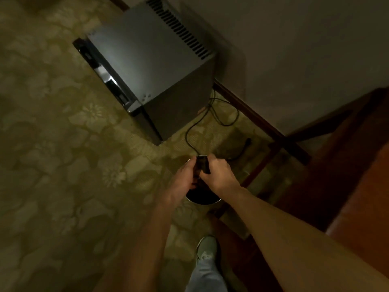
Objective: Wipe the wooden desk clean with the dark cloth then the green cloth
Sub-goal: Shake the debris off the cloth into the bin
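Both my hands hold the dark cloth (pixel 202 165) above a round metal bin (pixel 203 200) on the floor. My left hand (pixel 185 178) grips the cloth's left side and my right hand (pixel 219 172) grips its right side, fingers curled round it. The cloth is bunched and partly hidden between my hands. The wooden desk (pixel 362 175) runs along the right edge of the view. No green cloth is in view.
A grey mini fridge (pixel 151 66) stands on the patterned carpet (pixel 52 165) by the wall, with a black cable (pixel 210 116) trailing behind it. A desk leg (pixel 261 163) stands right of the bin. My shoe (pixel 207 246) is below.
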Demonstrator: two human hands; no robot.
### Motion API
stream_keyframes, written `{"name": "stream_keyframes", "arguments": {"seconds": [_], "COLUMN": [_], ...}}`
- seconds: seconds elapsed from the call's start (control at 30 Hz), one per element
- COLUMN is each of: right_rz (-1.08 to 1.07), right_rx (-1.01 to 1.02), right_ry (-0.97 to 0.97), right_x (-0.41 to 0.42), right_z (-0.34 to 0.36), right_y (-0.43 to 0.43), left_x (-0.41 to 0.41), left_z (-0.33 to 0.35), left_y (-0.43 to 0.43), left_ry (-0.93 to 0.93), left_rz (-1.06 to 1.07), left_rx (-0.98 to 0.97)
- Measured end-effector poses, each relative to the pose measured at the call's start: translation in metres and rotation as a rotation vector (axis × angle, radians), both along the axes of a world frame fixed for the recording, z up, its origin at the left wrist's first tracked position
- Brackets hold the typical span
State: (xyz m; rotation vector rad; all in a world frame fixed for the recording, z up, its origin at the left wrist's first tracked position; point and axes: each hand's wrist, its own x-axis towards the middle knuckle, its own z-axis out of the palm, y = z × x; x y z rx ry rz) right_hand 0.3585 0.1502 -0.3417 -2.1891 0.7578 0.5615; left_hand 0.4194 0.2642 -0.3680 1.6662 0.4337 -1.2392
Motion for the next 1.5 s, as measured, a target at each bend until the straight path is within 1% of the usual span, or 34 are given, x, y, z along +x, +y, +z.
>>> {"name": "stream_keyframes", "arguments": {"seconds": [0.1,0.17,0.27,0.37,0.43,0.5,0.6,0.83,0.97,1.03,1.13,1.2,1.3,1.33,1.4,1.47,1.5], "right_rz": [0.062,0.045,-0.020,-0.089,-0.141,-0.174,-0.152,0.055,0.060,0.043,0.063,0.177,0.393,0.435,0.422,0.360,0.335], "right_rx": [-0.017,0.012,0.048,0.070,0.068,0.040,-0.045,-0.130,-0.105,-0.081,-0.108,-0.158,-0.315,-0.337,-0.289,-0.181,-0.146], "right_ry": [0.104,0.166,0.259,0.338,0.379,0.393,0.379,0.449,0.454,0.416,0.359,0.388,0.484,0.493,0.425,0.349,0.342], "right_x": [0.000,-0.002,-0.004,-0.007,-0.007,-0.007,-0.006,-0.011,-0.006,-0.004,-0.008,-0.011,-0.012,-0.013,-0.014,-0.011,-0.009], "right_z": [-0.065,-0.103,-0.149,-0.180,-0.194,-0.202,-0.208,-0.206,-0.205,-0.205,-0.203,-0.198,-0.188,-0.186,-0.184,-0.176,-0.169], "right_y": [0.004,0.008,0.012,0.009,0.003,-0.001,-0.001,-0.007,-0.009,-0.010,-0.012,-0.013,-0.011,-0.010,-0.009,-0.012,-0.015], "left_x": [-0.006,-0.016,-0.030,-0.039,-0.040,-0.038,-0.034,-0.022,-0.015,-0.014,-0.016,-0.018,-0.017,-0.017,-0.017,-0.018,-0.019], "left_z": [-0.056,-0.096,-0.143,-0.176,-0.190,-0.200,-0.208,-0.204,-0.204,-0.201,-0.200,-0.198,-0.192,-0.190,-0.186,-0.185,-0.183], "left_y": [-0.005,-0.003,0.003,0.009,0.010,0.007,0.006,0.006,0.004,0.003,0.004,0.005,0.005,0.006,0.011,0.017,0.021], "left_ry": [0.073,0.063,0.001,-0.102,-0.190,-0.231,-0.278,-0.476,-0.455,-0.419,-0.414,-0.428,-0.468,-0.479,-0.475,-0.469,-0.479], "left_rz": [0.037,0.050,0.098,0.054,0.017,-0.001,-0.057,-0.165,-0.240,-0.287,-0.368,-0.385,-0.385,-0.400,-0.470,-0.590,-0.664], "left_rx": [0.022,0.019,0.010,0.003,0.035,0.064,0.108,0.045,0.015,0.008,-0.001,-0.001,-0.008,-0.011,0.003,0.022,0.041]}}
